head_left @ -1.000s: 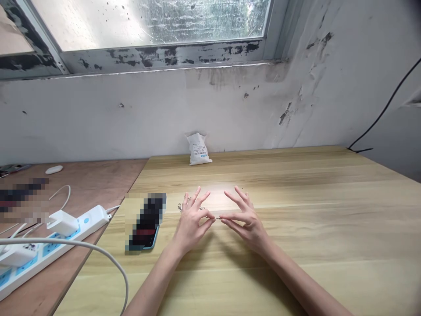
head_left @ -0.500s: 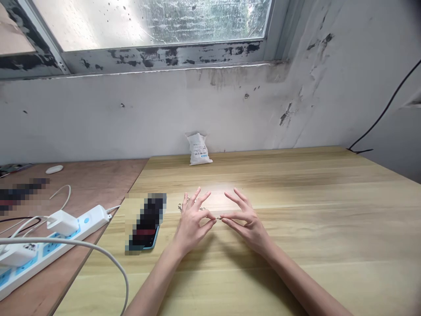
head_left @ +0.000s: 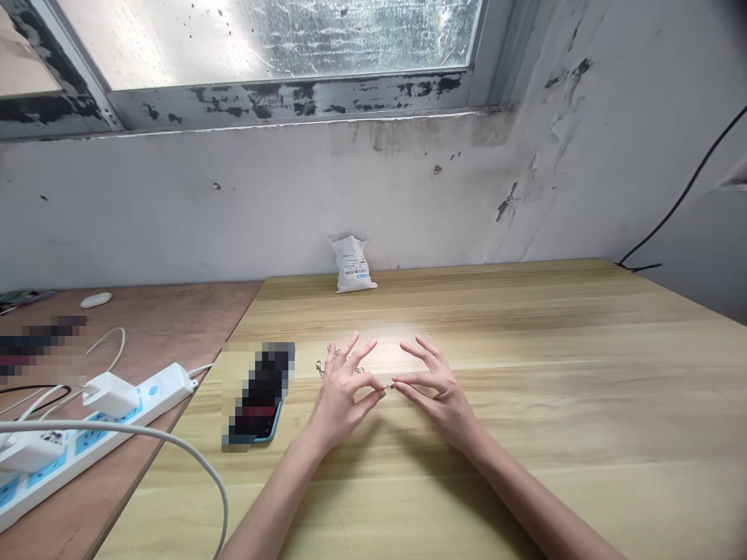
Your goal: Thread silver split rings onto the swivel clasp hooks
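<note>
Thumb and index finger of my left hand (head_left: 341, 395) are pinched on a tiny metal piece (head_left: 389, 386), its other fingers raised and spread. From the right, my right hand (head_left: 442, 395) pinches the opposite end of the same piece with thumb and index finger. Only a short bit of it shows between the fingertips, so its exact kind cannot be made out. Behind my left hand, partly hidden by its fingers, a thin metal chain with a small clasp (head_left: 320, 369) lies on the wooden tabletop (head_left: 560, 404).
A phone with a blue edge (head_left: 269, 432), mostly pixelated, lies left of my left hand. A white packet (head_left: 353, 266) leans against the wall. On the left stands a power strip (head_left: 166, 386) with plugged chargers; a white cable (head_left: 198, 455) loops over the near left.
Slightly more of the tiny metal piece shows between the fingertips, which are a little further apart. Both hands keep nearly the same place and pinch.
</note>
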{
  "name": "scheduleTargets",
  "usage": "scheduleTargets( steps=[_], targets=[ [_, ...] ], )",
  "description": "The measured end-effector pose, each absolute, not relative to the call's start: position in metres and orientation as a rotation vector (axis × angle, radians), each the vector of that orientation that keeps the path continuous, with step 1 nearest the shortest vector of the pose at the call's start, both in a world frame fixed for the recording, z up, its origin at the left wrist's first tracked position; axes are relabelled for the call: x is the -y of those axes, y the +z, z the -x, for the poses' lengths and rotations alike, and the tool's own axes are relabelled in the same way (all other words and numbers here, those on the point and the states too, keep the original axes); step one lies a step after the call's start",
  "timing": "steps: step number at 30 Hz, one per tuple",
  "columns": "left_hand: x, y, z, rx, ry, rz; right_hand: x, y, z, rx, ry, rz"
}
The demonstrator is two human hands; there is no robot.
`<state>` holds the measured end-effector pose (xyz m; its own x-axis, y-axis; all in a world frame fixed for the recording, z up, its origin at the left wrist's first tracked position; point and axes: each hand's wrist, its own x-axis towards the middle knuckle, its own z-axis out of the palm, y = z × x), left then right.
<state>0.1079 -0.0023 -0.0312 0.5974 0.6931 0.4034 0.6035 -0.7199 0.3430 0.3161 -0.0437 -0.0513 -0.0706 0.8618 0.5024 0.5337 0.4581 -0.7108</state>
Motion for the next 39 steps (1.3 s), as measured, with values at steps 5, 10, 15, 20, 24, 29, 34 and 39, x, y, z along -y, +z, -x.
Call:
scheduleTargets(
  steps=[5,10,15,20,24,29,34,39],
  targets=[
    [0.002,-0.033,-0.107,-1.076,0.802,-2.665,0.044,-0.054,-0.315,1.653,0.481,1.249],
    [0.002,-0.033,-0.107,-1.071,0.835,-2.685,0.045,-0.055,-0.314,1.624,0.506,1.285],
    [0.003,-0.033,-0.108,-1.058,0.862,-2.716,0.045,-0.055,-0.312,1.639,0.498,1.301],
    [0.004,-0.034,-0.111,-1.026,0.925,-2.794,0.046,-0.057,-0.31,1.614,0.509,1.314],
    [0.006,-0.038,-0.114,-1.009,0.957,-2.926,0.046,-0.06,-0.307,1.626,0.45,1.338],
    [0.011,-0.038,-0.119,-0.987,0.951,-3.026,0.048,-0.063,-0.301,1.684,0.287,1.394],
    [0.014,-0.036,-0.121,-1.046,0.928,-2.925,0.048,-0.06,-0.303,1.711,0.251,1.372],
    [0.007,-0.036,-0.114,-1.173,0.846,-2.699,0.043,-0.058,-0.315,1.667,0.322,1.289]
  ],
)
